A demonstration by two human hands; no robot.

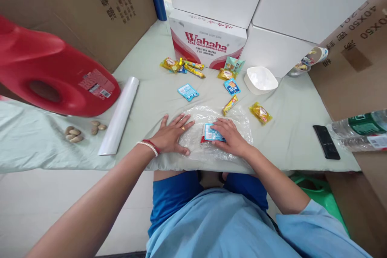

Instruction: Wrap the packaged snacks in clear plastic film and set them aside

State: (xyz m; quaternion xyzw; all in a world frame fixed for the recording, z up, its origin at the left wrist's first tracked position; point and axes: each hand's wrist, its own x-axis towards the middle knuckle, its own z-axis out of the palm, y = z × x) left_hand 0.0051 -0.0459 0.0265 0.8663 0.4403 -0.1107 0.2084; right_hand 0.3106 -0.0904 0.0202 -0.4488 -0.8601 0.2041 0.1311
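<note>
A clear plastic bag (217, 119) lies flat near the table's front edge. My left hand (172, 133) rests flat on its left side, fingers spread. My right hand (229, 137) presses on a small blue and red snack packet (208, 133) that sits in or on the bag; its fingers lie flat over the packet. Loose snack packets lie beyond: a blue one (188, 92), another blue one (232, 86), a yellow stick (229, 105) and a yellow packet (260, 113).
A white roll (119, 115) and several nuts (74, 134) lie left, beside a red jug (45, 76). A white bowl (260, 80), a Wahaha box (207, 40), more packets (183, 65), a black phone (326, 142) and plastic bottles (359, 129) sit further back and right.
</note>
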